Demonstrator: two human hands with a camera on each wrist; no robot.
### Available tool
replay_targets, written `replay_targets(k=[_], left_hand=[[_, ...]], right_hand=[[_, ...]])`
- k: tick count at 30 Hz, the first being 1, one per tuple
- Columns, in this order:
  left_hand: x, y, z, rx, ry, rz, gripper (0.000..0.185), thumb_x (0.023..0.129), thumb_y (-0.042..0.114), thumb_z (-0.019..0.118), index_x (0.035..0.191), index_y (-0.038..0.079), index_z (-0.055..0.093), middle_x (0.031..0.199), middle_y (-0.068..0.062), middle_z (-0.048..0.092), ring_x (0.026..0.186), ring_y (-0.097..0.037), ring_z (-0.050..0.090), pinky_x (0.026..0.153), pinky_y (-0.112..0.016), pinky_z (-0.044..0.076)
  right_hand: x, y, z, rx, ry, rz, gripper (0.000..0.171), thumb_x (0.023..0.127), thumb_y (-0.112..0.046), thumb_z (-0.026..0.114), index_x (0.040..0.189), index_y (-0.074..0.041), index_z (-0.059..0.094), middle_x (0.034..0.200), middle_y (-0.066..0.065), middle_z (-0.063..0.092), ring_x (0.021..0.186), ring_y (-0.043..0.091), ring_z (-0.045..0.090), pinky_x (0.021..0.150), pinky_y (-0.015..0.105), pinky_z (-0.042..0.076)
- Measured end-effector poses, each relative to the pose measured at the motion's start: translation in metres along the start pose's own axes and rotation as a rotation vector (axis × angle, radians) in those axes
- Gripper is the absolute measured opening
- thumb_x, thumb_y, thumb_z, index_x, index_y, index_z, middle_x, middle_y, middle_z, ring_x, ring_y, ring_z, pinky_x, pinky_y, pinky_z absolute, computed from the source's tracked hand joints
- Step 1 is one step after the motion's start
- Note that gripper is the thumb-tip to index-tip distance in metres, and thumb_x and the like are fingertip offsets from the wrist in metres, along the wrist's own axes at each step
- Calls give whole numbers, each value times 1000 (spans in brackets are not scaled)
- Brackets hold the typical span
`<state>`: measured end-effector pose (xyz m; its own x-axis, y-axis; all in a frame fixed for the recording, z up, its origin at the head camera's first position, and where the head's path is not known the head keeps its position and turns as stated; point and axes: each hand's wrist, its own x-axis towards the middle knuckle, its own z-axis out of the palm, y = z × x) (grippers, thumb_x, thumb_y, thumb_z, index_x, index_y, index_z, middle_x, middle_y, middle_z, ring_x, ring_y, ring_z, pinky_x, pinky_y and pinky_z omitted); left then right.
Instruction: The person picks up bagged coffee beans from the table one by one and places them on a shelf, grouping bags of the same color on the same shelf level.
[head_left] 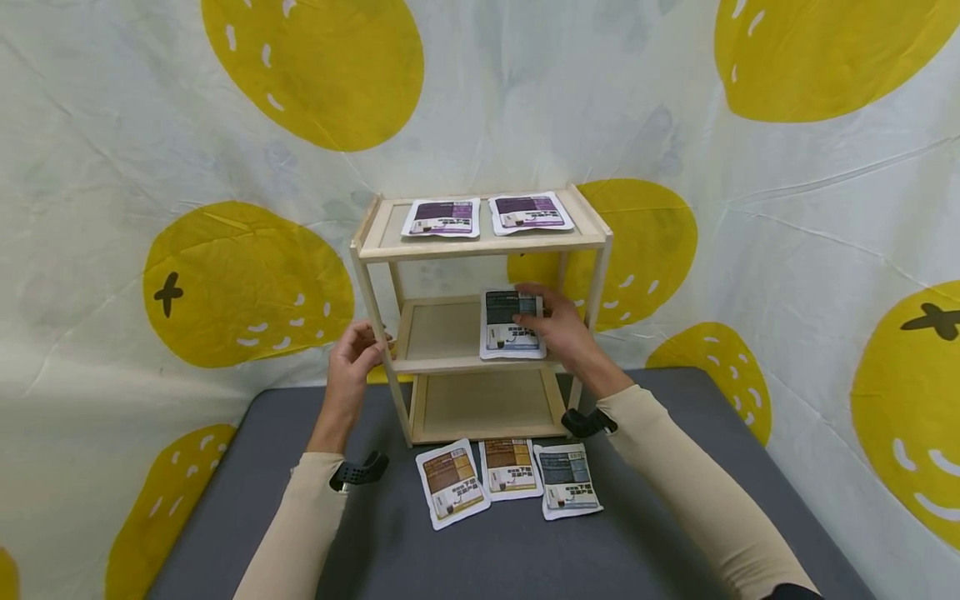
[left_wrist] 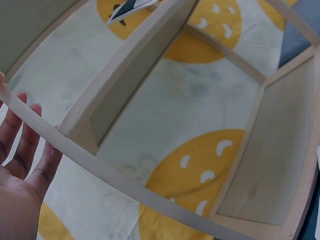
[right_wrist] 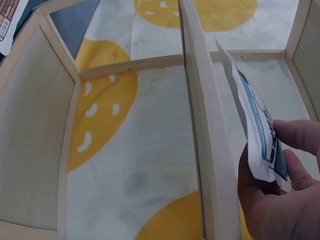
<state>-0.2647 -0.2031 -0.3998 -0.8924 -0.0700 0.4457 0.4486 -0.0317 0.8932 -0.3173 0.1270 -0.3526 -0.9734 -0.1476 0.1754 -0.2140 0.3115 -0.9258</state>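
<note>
A small three-tier wooden shelf (head_left: 480, 246) stands on a grey table (head_left: 247, 492). My right hand (head_left: 546, 323) pinches a white packet with a dark blue-grey label (head_left: 507, 333) and holds it, tilted up, over the right part of the middle tier. In the right wrist view the packet (right_wrist: 256, 131) is edge-on beside a shelf board (right_wrist: 207, 130), between thumb and fingers (right_wrist: 295, 135). My left hand (head_left: 360, 348) rests with fairly straight fingers (left_wrist: 27, 140) against the shelf's left front post (left_wrist: 85, 155).
Two purple-labelled packets (head_left: 442, 217) (head_left: 529, 212) lie on the top tier. In front of the shelf, three packets lie in a row: brown (head_left: 452, 482), orange-brown (head_left: 510, 468), blue-grey (head_left: 567, 479). A white cloth with yellow faces (head_left: 247, 283) hangs behind and at both sides.
</note>
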Motion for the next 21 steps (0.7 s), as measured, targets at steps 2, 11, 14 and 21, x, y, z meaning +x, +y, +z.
replay_targets(k=[2,11,14,21], left_hand=[[0,0,0,1,2,2,31,100,8,60,127,-7,53,110,-23,59,101,-30,63,82,-29,56],[0,1,0,-5,-8,-2,32,100,6,59,128,-9,53,110,-21,60,102,-29,62,82,-29,56],[0,1,0,-5,-8,-4,33,101,7,58,128,-10,51,110,-20,60,102,-28,62,83,-29,55],[0,0,0,-13,-1,-2,24,100,7,59,123,-1,58,105,-9,63,101,-27,63,83,-30,56]], right_hand=[[1,-1,0,-19,2,-4,60,91,-15,75,147,-20,54,149,11,48,117,29,51,102,43,42],[6,2,0,-63,-2,-7,66,88,-10,77,149,-19,51,156,12,40,125,32,45,110,47,36],[8,4,0,-65,-1,-6,66,90,-10,75,150,-19,50,157,12,39,126,33,46,111,48,36],[9,7,2,-105,24,6,72,93,-11,73,156,-18,40,160,14,35,135,32,41,118,50,31]])
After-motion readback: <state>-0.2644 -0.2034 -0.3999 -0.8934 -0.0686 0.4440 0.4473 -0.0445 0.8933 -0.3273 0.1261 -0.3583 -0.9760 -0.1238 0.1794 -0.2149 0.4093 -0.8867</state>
